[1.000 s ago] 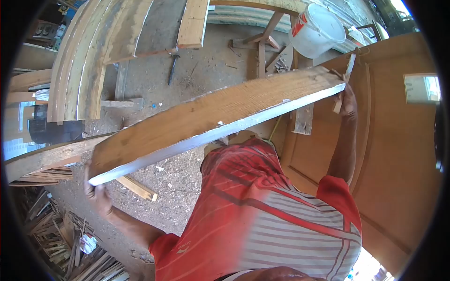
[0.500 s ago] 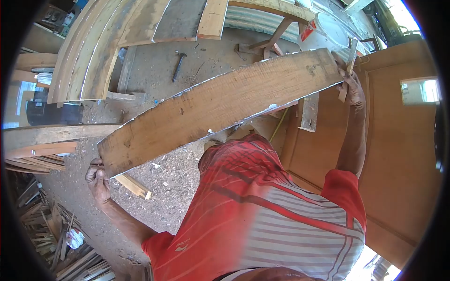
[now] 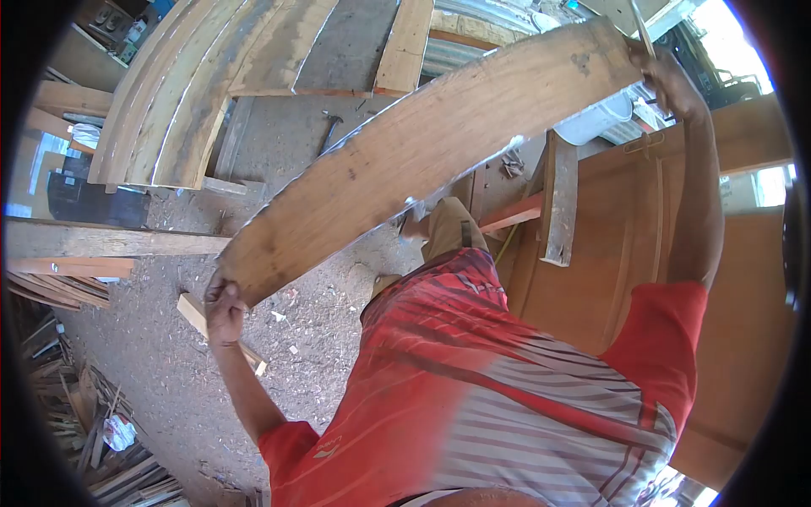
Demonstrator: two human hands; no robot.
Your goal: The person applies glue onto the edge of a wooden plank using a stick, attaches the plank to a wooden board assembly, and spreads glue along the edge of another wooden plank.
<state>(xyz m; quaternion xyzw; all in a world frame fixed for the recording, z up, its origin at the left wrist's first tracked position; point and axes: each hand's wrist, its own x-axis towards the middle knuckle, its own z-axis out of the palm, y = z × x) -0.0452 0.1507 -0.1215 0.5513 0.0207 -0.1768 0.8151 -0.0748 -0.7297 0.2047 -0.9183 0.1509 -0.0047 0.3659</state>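
Note:
A long, slightly curved wooden plank [image 3: 422, 148] with white stuff along its edges is held up in front of me, slanting from lower left to upper right. My left hand [image 3: 225, 311] grips its lower left end, fingers closed on the corner. At the upper right end my right hand [image 3: 678, 84] is closed around the other end. A thin wooden strip [image 3: 642, 29] sticks up by the right hand's fingers and appears to be held along with the plank.
Boards [image 3: 245, 51] lie side by side at the upper left, with a hammer [image 3: 331, 131] on the ground near them. A white bucket [image 3: 596, 122] stands behind the plank. Wooden panels [image 3: 659, 228] lean at right. Scrap wood [image 3: 93, 414] is piled lower left.
The plank has risen on the right and tilts more steeply. My right hand has moved up and right, and my left hand has shifted right and slightly up.

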